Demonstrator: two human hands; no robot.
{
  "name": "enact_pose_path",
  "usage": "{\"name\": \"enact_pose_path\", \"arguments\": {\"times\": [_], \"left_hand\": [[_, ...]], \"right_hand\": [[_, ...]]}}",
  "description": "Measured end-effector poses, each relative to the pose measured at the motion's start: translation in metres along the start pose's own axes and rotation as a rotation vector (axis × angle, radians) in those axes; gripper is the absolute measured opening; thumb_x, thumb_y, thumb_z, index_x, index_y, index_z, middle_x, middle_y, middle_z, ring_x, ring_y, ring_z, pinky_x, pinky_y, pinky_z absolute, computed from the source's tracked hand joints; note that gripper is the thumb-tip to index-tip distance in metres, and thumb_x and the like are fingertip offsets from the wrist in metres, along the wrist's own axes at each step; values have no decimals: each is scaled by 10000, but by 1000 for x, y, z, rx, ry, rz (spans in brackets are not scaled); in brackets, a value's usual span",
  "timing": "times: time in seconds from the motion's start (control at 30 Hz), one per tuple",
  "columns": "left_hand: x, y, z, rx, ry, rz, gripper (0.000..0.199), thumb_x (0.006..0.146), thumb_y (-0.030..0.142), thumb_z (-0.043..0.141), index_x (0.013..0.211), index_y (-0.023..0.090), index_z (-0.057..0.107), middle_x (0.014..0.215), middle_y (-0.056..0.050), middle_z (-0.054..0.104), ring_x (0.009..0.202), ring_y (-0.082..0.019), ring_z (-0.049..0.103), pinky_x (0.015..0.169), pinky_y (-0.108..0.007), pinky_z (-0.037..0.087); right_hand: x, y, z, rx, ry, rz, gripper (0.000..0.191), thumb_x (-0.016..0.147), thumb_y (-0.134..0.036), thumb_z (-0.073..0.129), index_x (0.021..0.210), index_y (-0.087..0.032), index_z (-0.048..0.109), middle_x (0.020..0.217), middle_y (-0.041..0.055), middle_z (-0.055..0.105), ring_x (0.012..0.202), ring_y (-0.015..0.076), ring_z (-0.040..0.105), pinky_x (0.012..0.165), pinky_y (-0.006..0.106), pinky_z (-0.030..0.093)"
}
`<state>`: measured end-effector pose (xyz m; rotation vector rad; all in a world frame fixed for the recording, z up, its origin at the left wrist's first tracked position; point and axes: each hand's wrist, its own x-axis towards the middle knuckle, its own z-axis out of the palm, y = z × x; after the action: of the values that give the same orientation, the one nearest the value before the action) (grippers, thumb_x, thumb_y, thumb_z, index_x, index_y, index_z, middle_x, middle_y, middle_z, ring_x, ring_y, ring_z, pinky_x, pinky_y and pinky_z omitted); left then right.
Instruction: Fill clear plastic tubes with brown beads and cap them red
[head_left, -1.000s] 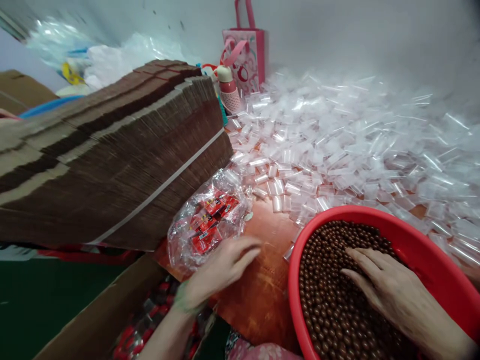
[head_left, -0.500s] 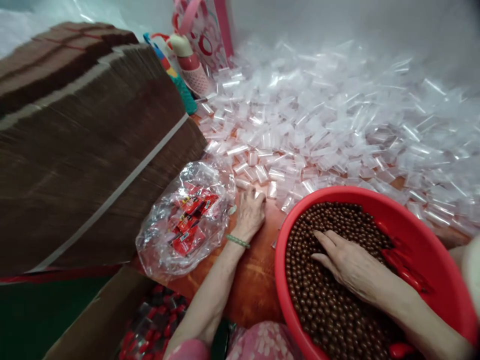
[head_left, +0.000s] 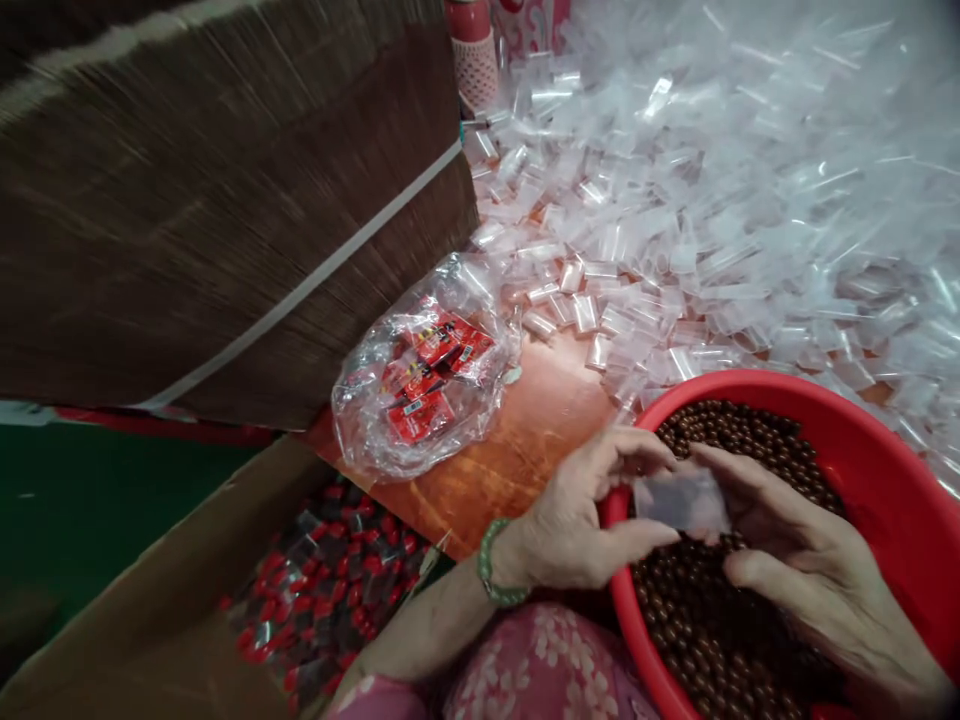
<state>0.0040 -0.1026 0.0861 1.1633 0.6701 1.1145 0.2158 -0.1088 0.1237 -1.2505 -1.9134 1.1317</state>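
Observation:
My left hand (head_left: 585,510), wearing a green bead bracelet (head_left: 501,565), pinches a small clear plastic sleeve (head_left: 681,502) between thumb and fingers. The sleeve is over the left side of a red basin (head_left: 750,384), slightly blurred. Close to the sleeve's right end is my right hand (head_left: 810,560), its fingers curved and held apart from the thumb. Its palm is partly hidden, and I see nothing held there. Below both hands, many small round brown balls (head_left: 690,630) fill much of the basin.
Clear plastic sleeves (head_left: 675,220) lie heaped behind the basin. A clear bag (head_left: 360,400) with red packets (head_left: 421,414) rests on the orange surface (head_left: 540,400). Strapped stacked cardboard (head_left: 225,220) stands left. Below it, a carton (head_left: 150,590) holds many red-ended filled pieces (head_left: 337,570).
My left hand has moved right from the sleeve heap to the basin, now with a sleeve. My right hand has lifted from the balls towards it. The view has shifted downward and left.

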Motion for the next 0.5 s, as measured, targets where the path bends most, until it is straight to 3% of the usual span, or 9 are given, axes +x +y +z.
{"name": "enact_pose_path", "arguments": {"times": [0.1,0.2,0.3,0.4,0.5], "left_hand": [[-2,-5,16,97,39,24,439,787,198,735,1176,198,531,1120,-92,591,1043,-226,622,940,-357,523],[-2,-14,24,172,85,51,450,823,179,700,1219,228,492,1154,-83,574,1058,-214,626,935,-345,536],[-2,-18,25,239,79,98,517,817,191,721,1263,259,468,1146,-70,587,1039,-201,635,922,-329,541],[-5,-19,14,291,94,153,589,806,314,746,1317,268,458,1143,-77,626,1046,-224,642,952,-351,526],[-5,-26,-11,425,236,162,425,932,356,552,1334,248,464,1197,-103,630,1122,-249,618,1008,-404,495]], "right_hand": [[0,-2,10,33,105,3,422,886,-425,636,1282,-289,586,1188,85,689,1035,252,699,839,323,590],[1,4,17,206,158,53,536,877,-519,612,1325,-246,501,1127,120,715,857,225,743,683,291,609],[3,10,17,306,192,70,522,823,-568,648,1198,-218,547,1070,133,733,795,234,744,633,309,608],[3,9,10,263,164,79,392,820,-475,673,1087,-198,597,999,119,749,792,239,741,655,324,607],[2,4,-3,36,153,40,319,835,-356,688,1104,-196,626,1015,101,749,855,230,735,709,303,601]]}}
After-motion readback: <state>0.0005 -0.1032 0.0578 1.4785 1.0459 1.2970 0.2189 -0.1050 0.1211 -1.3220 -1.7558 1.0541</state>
